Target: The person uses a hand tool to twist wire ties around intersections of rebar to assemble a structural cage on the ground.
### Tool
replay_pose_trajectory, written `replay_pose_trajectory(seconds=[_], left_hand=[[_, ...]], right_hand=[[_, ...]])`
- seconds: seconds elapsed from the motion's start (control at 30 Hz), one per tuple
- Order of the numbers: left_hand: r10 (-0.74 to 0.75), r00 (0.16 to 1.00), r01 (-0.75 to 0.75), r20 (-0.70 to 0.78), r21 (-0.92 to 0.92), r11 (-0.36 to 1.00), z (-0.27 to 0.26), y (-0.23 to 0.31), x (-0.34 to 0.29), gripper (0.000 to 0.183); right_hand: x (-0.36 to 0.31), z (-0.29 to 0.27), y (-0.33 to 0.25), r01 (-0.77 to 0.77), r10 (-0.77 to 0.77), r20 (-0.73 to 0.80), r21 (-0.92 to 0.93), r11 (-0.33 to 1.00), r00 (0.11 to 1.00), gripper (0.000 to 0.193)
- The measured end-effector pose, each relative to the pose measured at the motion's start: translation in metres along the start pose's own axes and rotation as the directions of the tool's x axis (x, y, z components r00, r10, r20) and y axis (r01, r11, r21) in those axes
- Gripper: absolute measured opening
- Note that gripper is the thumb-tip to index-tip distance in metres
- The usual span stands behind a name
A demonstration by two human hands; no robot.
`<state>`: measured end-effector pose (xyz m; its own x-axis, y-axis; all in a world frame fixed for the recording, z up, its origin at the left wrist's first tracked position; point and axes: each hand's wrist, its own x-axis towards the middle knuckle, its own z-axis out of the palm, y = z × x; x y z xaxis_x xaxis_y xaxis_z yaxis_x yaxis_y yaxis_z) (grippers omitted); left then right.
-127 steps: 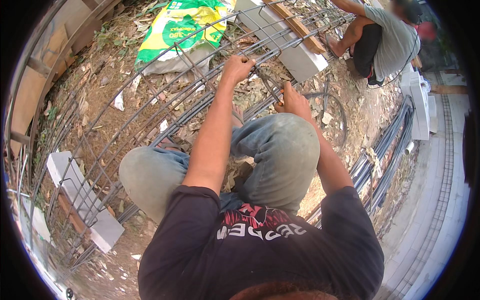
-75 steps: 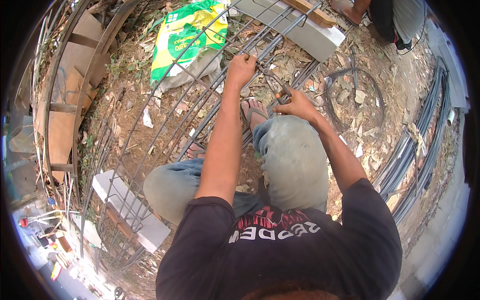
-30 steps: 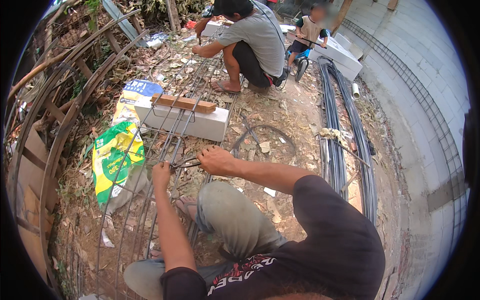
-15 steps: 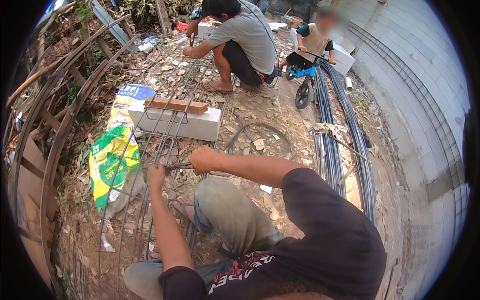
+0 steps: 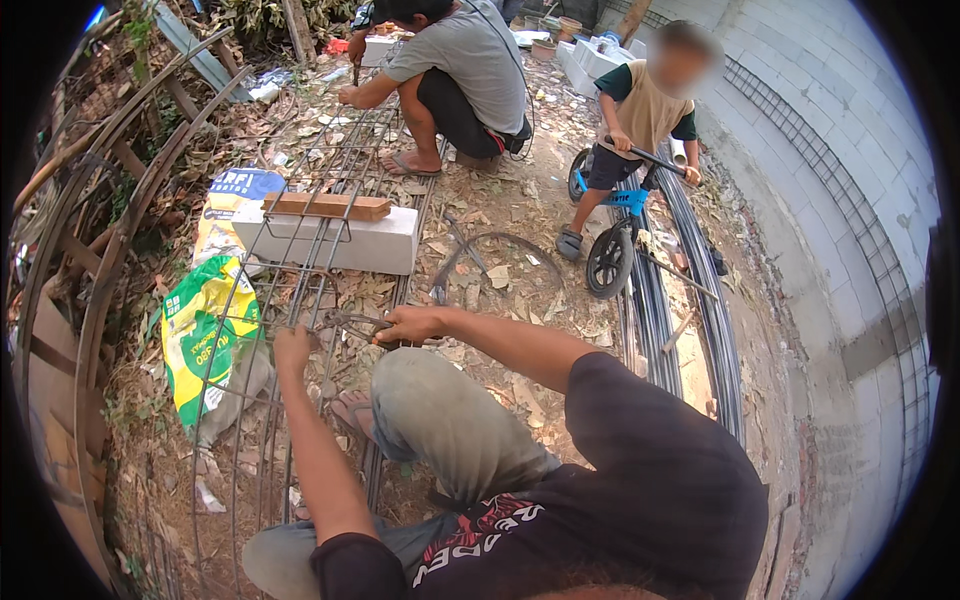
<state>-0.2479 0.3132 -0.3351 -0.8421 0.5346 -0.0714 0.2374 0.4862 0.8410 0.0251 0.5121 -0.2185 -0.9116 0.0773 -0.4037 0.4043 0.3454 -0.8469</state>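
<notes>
From here I see leaf-strewn brown dirt ground [image 5: 500, 205] bearing a green-yellow-white sack [image 5: 200, 335] and a pale-grey rectangular block [image 5: 385, 242] beneath a long steel-bar cage [image 5: 317, 245].

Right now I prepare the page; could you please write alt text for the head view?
A person's right hand holds pliers at a long steel-bar cage, with the left hand close to the tool's tip. Ahead, a wooden plank lies on a white block under the cage; beyond, one person crouches beside it and another holds a blue bike.

Shows dark grey on the rebar cage [image 5: 303, 285]; green, yellow and white on the near-left sack [image 5: 203, 338]; blue on the balance bike [image 5: 628, 199].
</notes>
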Motion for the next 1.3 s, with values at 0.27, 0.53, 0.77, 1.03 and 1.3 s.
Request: replay_pose_trajectory(seconds=[0.27,0.53,0.77,1.03,1.3], left_hand=[[0.038,0.995,-0.030,-0.090,0.087,0.996,-0.015,0.055,-0.050,0.059],[-0.023,0.998,0.029,-0.050,0.122,0.992,-0.025,0.074,-0.057,0.058],[0.005,0.999,0.001,-0.051,0.117,0.993,-0.026,0.078,-0.063,0.056],[0.003,0.998,0.002,-0.063,0.085,0.996,-0.020,0.074,-0.059,0.055],[-0.021,0.995,0.024,-0.101,0.031,0.999,-0.019,0.073,-0.061,0.054]], right_hand=[[-0.065,0.011,-0.016,0.137,-0.139,0.008,-0.257,0.957,0.990,0.050],[-0.054,-0.032,-0.092,0.047,-0.088,-0.067,-0.467,0.883,0.994,0.028],[0.015,-0.056,-0.077,0.040,-0.065,-0.012,-0.680,0.732,0.998,0.031],[-0.017,-0.019,-0.005,-0.131,0.129,0.024,0.201,0.971,0.991,0.051],[-0.016,0.011,0.045,-0.134,0.286,-0.158,0.612,0.779,0.945,0.047]])
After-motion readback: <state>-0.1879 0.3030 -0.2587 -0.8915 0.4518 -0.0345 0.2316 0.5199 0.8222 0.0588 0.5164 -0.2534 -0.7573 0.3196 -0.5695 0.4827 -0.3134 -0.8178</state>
